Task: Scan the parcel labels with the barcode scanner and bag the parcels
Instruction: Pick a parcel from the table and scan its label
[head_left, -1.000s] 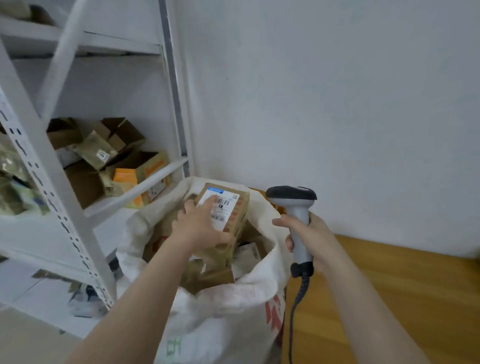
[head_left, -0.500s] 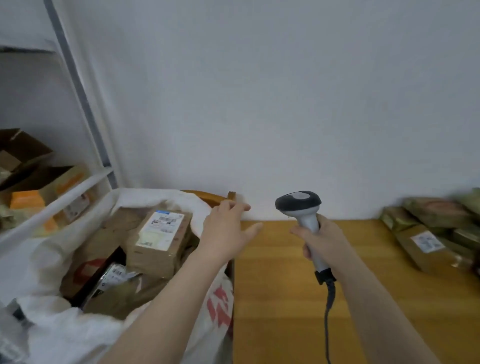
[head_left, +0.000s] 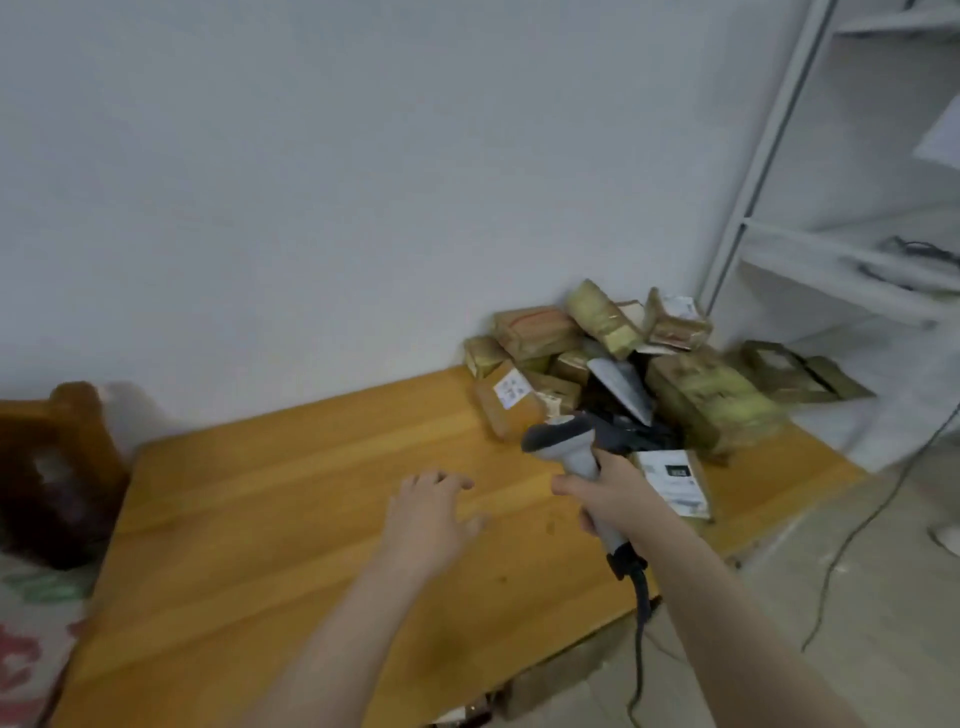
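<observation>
One parcel pile (head_left: 613, 364): left hand (head_left: 431, 512), empty, fingers spread, short of the pile, should lift its front label-up parcel (head_left: 506, 410); right hand (head_left: 608, 493) grips barcode scanner (head_left: 563, 441) just before the pile, to aim squarely at that parcel's label (head_left: 511, 389).

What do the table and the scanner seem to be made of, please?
The table looks like wood with a smooth orange-yellow varnish: long grain lines run across it. The scanner in the right hand looks like moulded plastic, with a pale grey body and a dark head; blur hides the finish.
</observation>
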